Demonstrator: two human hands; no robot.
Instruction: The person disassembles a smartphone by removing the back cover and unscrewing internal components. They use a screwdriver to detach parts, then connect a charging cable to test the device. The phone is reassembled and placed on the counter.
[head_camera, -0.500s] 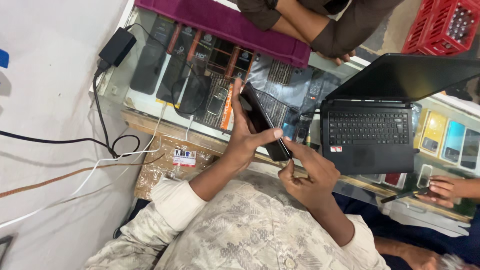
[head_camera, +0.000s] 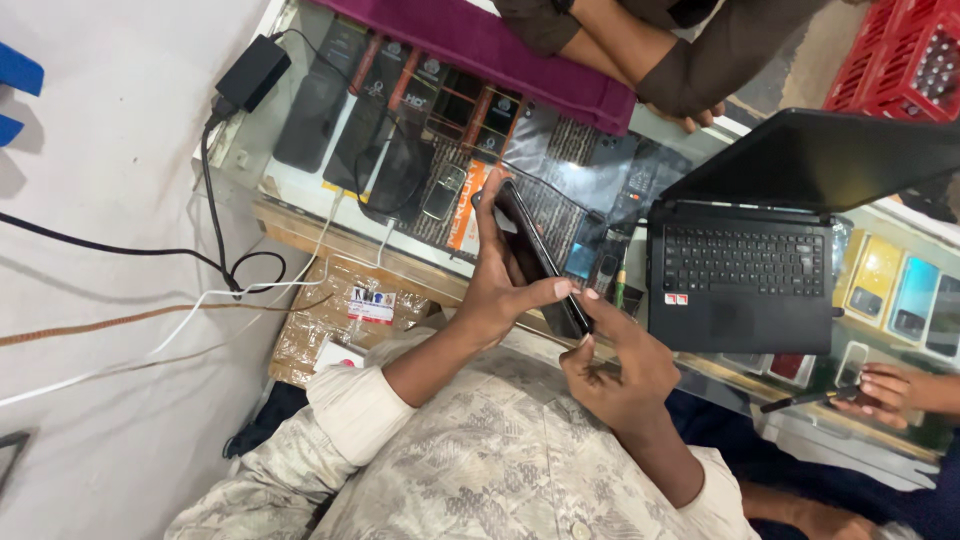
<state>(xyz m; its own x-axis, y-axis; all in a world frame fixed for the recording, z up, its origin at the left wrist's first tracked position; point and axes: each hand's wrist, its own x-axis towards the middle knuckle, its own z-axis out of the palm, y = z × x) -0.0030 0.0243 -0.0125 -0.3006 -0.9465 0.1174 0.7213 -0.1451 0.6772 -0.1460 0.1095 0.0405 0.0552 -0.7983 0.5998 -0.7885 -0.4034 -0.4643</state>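
Phone (head_camera: 535, 262) in your left hand (head_camera: 500, 290) looks glossy black, smooth glass/plastic. Counter top (head_camera: 300, 185) is clear glass, reflective. Laptop (head_camera: 745, 290) is matt black plastic. Your sleeve (head_camera: 350, 405) is pale cloth, soft weave. Box (head_camera: 335, 315) under the counter is brown cardboard w/ shiny tape.

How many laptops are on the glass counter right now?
1: a black laptop, lid open, sits on the glass counter just beyond the right hand. None seem hidden.
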